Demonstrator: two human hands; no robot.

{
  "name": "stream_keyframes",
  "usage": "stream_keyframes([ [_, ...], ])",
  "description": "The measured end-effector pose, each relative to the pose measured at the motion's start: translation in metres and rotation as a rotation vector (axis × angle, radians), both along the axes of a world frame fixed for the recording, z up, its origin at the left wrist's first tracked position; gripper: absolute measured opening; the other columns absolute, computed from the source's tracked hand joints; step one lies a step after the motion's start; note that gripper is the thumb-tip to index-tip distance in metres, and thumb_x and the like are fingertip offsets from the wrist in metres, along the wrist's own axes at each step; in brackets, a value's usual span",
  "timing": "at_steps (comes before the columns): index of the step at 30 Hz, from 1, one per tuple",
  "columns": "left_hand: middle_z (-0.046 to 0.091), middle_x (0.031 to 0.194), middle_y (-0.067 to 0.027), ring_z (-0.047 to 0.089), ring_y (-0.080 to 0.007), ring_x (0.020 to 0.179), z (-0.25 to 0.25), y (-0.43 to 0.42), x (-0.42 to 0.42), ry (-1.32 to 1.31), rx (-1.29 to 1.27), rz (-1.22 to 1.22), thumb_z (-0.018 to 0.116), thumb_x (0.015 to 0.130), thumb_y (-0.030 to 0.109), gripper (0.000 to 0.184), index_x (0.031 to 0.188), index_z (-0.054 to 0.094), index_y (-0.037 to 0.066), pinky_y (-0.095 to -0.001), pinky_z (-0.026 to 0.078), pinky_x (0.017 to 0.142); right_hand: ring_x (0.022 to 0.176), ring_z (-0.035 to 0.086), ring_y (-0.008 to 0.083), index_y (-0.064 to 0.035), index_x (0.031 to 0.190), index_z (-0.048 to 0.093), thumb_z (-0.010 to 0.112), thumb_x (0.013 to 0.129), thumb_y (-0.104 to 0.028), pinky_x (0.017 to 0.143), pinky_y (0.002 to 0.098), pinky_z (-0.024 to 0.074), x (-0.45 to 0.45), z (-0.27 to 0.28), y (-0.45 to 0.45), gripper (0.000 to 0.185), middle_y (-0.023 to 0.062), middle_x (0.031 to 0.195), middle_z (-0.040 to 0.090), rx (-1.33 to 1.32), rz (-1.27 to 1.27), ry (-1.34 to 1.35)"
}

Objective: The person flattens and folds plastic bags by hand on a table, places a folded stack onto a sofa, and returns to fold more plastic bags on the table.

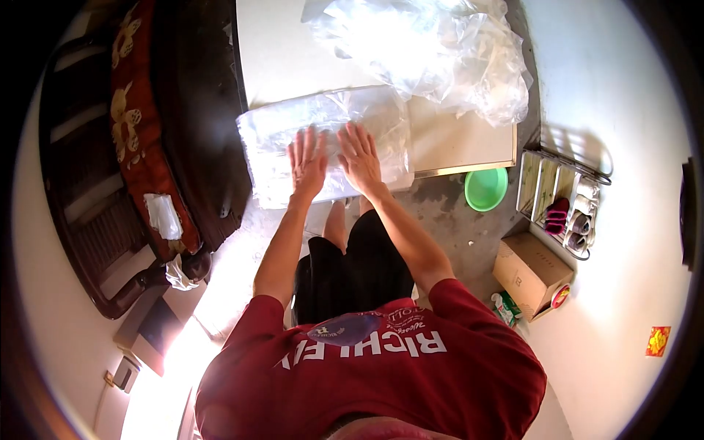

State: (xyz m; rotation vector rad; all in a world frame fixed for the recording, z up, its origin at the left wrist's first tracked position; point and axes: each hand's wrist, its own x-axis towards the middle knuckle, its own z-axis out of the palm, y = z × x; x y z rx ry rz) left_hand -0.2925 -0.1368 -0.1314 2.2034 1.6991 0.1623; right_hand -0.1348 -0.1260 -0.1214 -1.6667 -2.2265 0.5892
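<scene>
Both hands lie flat on a clear plastic stack, palms down and fingers extended, grasping nothing: the left hand point(308, 163) near the middle, the right hand point(359, 155) just beside it, a narrow gap between them. The plastic stack point(330, 116) rests on the pale bench point(462, 143), in front of the person and along the near edge. A loose heap of clear plastic point(473, 66) sits farther back on the right, next to the stack. Below the bench's right side, a green basin point(485, 189) stands on the floor, near a rack point(546, 180) holding shoes point(557, 214) and a cardboard box point(532, 270).
</scene>
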Motion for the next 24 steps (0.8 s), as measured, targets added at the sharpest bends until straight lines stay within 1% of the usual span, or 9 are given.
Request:
stream_keyframes([
  [2, 0.012, 0.144, -0.0098, 0.008, -0.0319, 0.132, -0.014, -0.005, -0.018, 0.033, 0.067, 0.176, 0.044, 0.087, 0.028, 0.055, 0.136, 0.024, 0.017, -0.0498, 0.007, 0.104, 0.131, 0.016, 0.0249, -0.014, 0.132, 0.032, 0.041, 0.087, -0.032, 0.106, 0.0434, 0.0106, 0.017, -0.015, -0.007, 0.049, 0.0075, 0.141, 0.02, -0.011, -0.075, -0.186],
  [4, 0.017, 0.142, -0.0142, 0.012, -0.0341, 0.131, -0.02, -0.006, -0.041, 0.103, 0.163, 0.307, 0.038, 0.088, 0.037, 0.055, 0.136, 0.024, 0.012, -0.0516, 0.009, 0.103, 0.132, 0.012, 0.0229, -0.0145, 0.135, 0.026, 0.033, 0.09, -0.035, 0.107, 0.0404, 0.0072, 0.04, -0.02, -0.007, 0.05, 0.0065, 0.142, 0.018, -0.029, -0.159, -0.261],
  [7, 0.015, 0.141, -0.0194, 0.011, -0.0372, 0.13, -0.011, -0.005, -0.068, 0.138, 0.141, 0.269, 0.038, 0.089, 0.034, 0.059, 0.135, 0.021, 0.002, -0.0546, 0.008, 0.102, 0.133, 0.01, 0.0261, -0.0118, 0.135, 0.024, 0.037, 0.09, -0.029, 0.107, 0.0422, 0.0084, 0.067, -0.013, -0.005, 0.051, 0.0083, 0.143, 0.015, -0.022, -0.231, -0.22],
  [10, 0.014, 0.142, -0.0161, 0.009, -0.0343, 0.131, -0.006, 0.005, -0.055, 0.063, 0.192, 0.323, 0.039, 0.089, 0.03, 0.058, 0.135, 0.019, 0.002, -0.0526, 0.008, 0.103, 0.132, 0.011, 0.0299, -0.0088, 0.135, 0.024, 0.041, 0.088, -0.024, 0.106, 0.0451, 0.0104, 0.053, -0.01, 0.006, 0.052, 0.0112, 0.142, 0.015, 0.098, -0.291, -0.138],
  [12, 0.013, 0.143, -0.0101, 0.007, -0.0314, 0.132, -0.001, 0.016, -0.033, 0.045, 0.122, 0.179, 0.04, 0.089, 0.026, 0.057, 0.137, 0.016, 0.006, -0.0495, 0.002, 0.105, 0.131, 0.01, 0.0312, -0.0083, 0.136, 0.021, 0.045, 0.086, -0.019, 0.107, 0.0459, 0.0064, 0.028, -0.008, 0.014, 0.056, 0.0114, 0.143, 0.011, 0.026, -0.155, -0.145],
  [17, 0.014, 0.143, -0.0055, 0.006, -0.0253, 0.133, -0.016, 0.058, 0.004, 0.113, 0.014, -0.07, 0.035, 0.09, 0.022, 0.048, 0.135, 0.024, 0.007, -0.0458, 0.003, 0.107, 0.132, 0.01, 0.021, -0.0103, 0.136, 0.019, 0.038, 0.09, -0.025, 0.108, 0.0388, 0.0055, -0.026, -0.017, 0.05, 0.053, 0.0057, 0.143, 0.013, -0.004, 0.148, 0.066],
  [20, 0.016, 0.143, -0.0054, 0.009, -0.0257, 0.133, -0.007, 0.076, -0.008, 0.03, 0.115, -0.082, 0.038, 0.089, 0.025, 0.049, 0.135, 0.026, 0.01, -0.0456, 0.004, 0.107, 0.133, 0.009, 0.0207, -0.013, 0.137, 0.016, 0.037, 0.091, -0.029, 0.108, 0.0378, 0.0039, -0.012, -0.032, 0.071, 0.054, 0.0054, 0.144, 0.012, -0.026, 0.156, -0.116],
  [22, 0.017, 0.142, -0.0089, 0.014, -0.029, 0.131, -0.018, 0.078, -0.033, -0.026, 0.272, 0.147, 0.04, 0.089, 0.03, 0.055, 0.135, 0.023, 0.007, -0.0474, 0.009, 0.105, 0.133, 0.007, 0.0198, -0.0156, 0.138, 0.013, 0.036, 0.091, -0.033, 0.108, 0.0372, 0.0023, 0.009, -0.042, 0.077, 0.055, 0.0046, 0.144, 0.01, -0.001, -0.032, -0.215],
  [24, 0.019, 0.141, -0.0141, 0.016, -0.0318, 0.13, -0.022, 0.069, -0.075, 0.072, 0.245, 0.169, 0.041, 0.088, 0.03, 0.056, 0.133, 0.023, 0.002, -0.0486, 0.013, 0.104, 0.131, 0.015, 0.0235, -0.0118, 0.135, 0.024, 0.039, 0.089, -0.029, 0.107, 0.0399, 0.0093, 0.046, -0.044, 0.075, 0.051, 0.0075, 0.142, 0.019, 0.096, -0.121, -0.192],
])
